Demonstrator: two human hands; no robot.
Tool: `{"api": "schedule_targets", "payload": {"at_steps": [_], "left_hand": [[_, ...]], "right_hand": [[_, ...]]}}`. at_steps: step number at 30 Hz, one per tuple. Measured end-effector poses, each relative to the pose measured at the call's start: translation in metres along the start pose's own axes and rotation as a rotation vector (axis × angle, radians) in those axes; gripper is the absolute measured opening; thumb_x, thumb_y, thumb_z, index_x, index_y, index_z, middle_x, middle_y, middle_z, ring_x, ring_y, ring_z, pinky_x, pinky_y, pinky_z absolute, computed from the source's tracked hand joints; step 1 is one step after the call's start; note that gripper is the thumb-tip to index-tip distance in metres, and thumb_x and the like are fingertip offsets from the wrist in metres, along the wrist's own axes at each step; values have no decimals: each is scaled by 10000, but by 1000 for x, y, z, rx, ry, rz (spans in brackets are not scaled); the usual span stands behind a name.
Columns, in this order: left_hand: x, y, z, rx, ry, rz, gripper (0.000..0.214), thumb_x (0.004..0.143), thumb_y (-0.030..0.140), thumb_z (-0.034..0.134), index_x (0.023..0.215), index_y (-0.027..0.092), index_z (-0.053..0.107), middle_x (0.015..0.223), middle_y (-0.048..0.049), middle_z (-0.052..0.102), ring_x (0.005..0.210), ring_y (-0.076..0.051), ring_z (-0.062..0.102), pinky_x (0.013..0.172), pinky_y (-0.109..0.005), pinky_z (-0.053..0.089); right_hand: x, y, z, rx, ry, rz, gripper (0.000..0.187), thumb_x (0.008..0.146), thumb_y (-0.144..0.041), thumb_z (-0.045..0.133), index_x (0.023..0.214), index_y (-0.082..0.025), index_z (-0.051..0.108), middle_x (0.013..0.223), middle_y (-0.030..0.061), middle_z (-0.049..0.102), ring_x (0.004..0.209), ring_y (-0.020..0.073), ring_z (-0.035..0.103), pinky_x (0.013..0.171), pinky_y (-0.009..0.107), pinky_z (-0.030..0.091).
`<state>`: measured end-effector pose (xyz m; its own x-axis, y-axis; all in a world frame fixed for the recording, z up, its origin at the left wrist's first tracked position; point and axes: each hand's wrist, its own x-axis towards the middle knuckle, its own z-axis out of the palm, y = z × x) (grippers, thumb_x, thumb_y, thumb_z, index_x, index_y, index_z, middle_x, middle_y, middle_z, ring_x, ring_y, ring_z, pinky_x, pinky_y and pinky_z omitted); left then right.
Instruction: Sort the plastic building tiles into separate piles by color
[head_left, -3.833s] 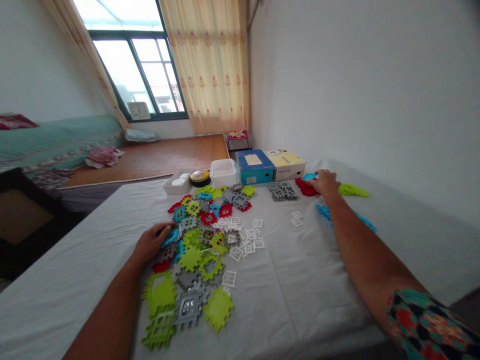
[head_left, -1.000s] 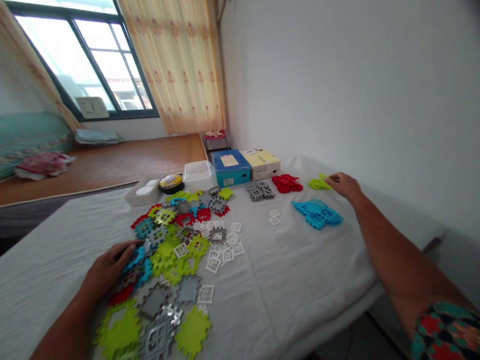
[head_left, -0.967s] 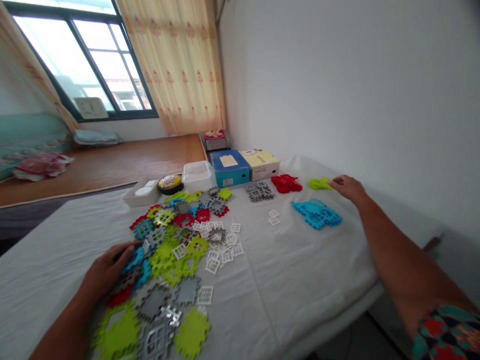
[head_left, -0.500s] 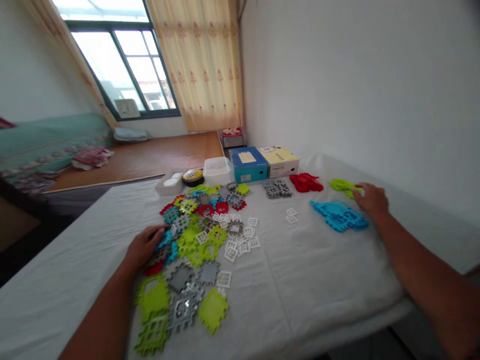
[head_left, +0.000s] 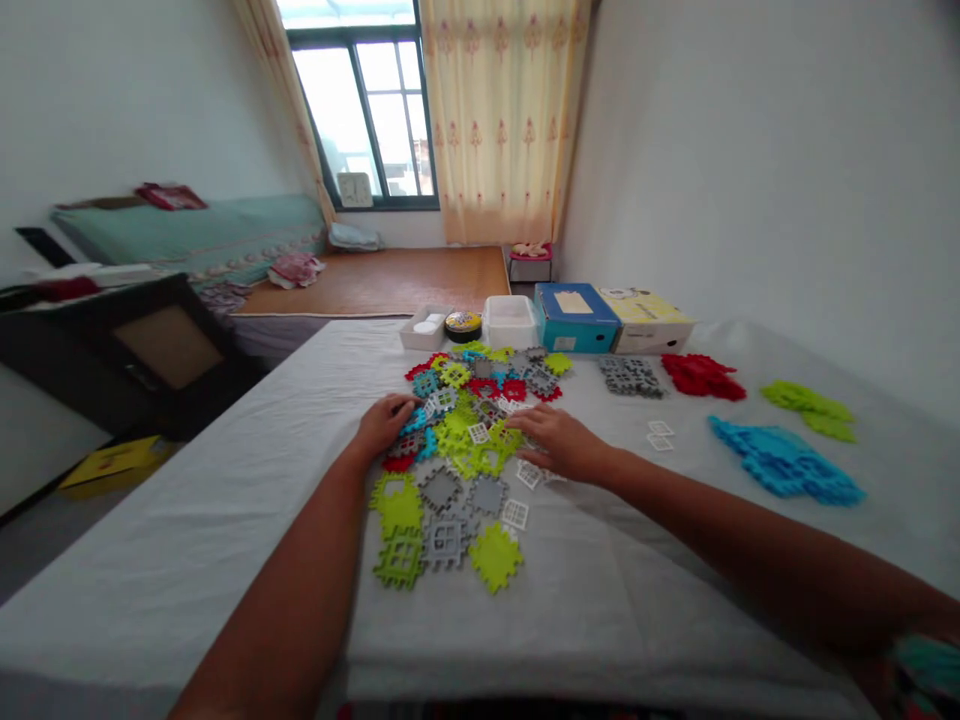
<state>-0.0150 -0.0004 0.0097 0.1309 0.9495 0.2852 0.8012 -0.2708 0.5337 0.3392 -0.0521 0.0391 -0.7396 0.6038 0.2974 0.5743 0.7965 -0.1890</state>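
Note:
A mixed pile of interlocking plastic building panels lies on the table, with lime green panels [head_left: 469, 440] in the middle. My left hand [head_left: 384, 425] rests at the pile's left edge against the blue panels [head_left: 418, 420], fingers loosely stretched, and nothing shows in its grasp. Over the pile's right side is my right hand [head_left: 562, 443], thumb and fingers apart, fingertips by a lime green panel. It covers some of the white window frames [head_left: 528, 474]. Nearer me lie a grey panel with a window opening [head_left: 445, 541] and a plain lime green panel [head_left: 496, 557].
Separate stacks lie at the right: grey [head_left: 631, 377], red [head_left: 702, 377], lime green [head_left: 810, 408] and blue [head_left: 784, 460]. Behind the pile stand a white tub [head_left: 511, 320], a round black tin [head_left: 463, 326], a blue box [head_left: 576, 318] and a yellow-white box [head_left: 646, 320].
My right hand has come left from the lime green stack to the mixed pile, leaving that stack behind. My left hand stays at the pile's left edge. The head view has turned left.

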Motion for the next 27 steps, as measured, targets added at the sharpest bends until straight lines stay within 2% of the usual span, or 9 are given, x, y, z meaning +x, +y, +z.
{"api": "schedule_targets", "payload": {"at_steps": [3,6,10,13,16,19,22,25,27], "left_hand": [[0,0,0,-12,-6,6,436,853,450,422,1034,211,740,1076,-68,722,1032,-223,638,954,-350,476],[1,-2,2,-15,-8,0,420,856,435,424,1018,214,742,1067,-63,726,1035,-223,635,950,-350,479],[3,-4,3,-24,-11,-3,405,854,429,429,1016,228,741,1068,-52,727,1036,-215,634,954,-343,476],[3,-4,3,-25,-14,2,406,851,437,433,1019,229,739,1067,-54,726,1038,-219,633,959,-349,474],[3,-3,1,-15,-8,10,428,845,452,429,1024,218,739,1078,-64,724,1045,-222,635,968,-341,471],[3,-3,0,4,-8,7,455,841,484,418,1025,216,737,1086,-63,724,1057,-224,635,975,-339,469],[5,-4,-1,16,-14,5,483,826,524,419,1020,216,736,1098,-64,722,1052,-233,641,976,-343,473],[7,-9,-1,37,-28,-17,503,815,547,416,1041,223,726,1123,-62,716,1055,-248,644,980,-359,473],[9,-15,-1,51,-40,-42,504,808,566,425,1045,233,721,1135,-52,716,1060,-256,644,975,-367,478]], "right_hand": [[27,-7,15,-55,-42,-6,557,767,-272,767,1286,-200,580,1318,135,595,1167,265,550,983,436,456],[39,-2,18,-25,-52,-13,554,742,-264,792,1257,-177,605,1265,143,628,1143,270,570,991,440,455],[39,14,-2,146,88,139,468,835,-431,690,1232,-192,622,1135,110,691,1014,252,635,926,449,509],[23,33,-27,399,147,341,436,903,-496,567,1242,-225,611,1135,83,688,887,204,674,739,359,593],[-13,58,-53,616,164,531,480,902,-543,531,1267,-236,584,1232,89,642,886,193,677,584,279,607],[-66,88,-77,707,240,743,538,869,-557,574,1289,-223,541,1218,117,635,885,200,684,585,281,618],[-130,125,-103,737,404,941,539,857,-572,580,1254,-210,535,1152,137,650,874,214,694,609,303,619],[-201,166,-126,627,652,1080,481,834,-545,608,1193,-228,563,1193,133,635,911,214,685,654,315,611],[-247,191,-134,403,778,1170,477,806,-500,638,1193,-229,575,1263,141,605,910,210,681,681,325,601]]}}
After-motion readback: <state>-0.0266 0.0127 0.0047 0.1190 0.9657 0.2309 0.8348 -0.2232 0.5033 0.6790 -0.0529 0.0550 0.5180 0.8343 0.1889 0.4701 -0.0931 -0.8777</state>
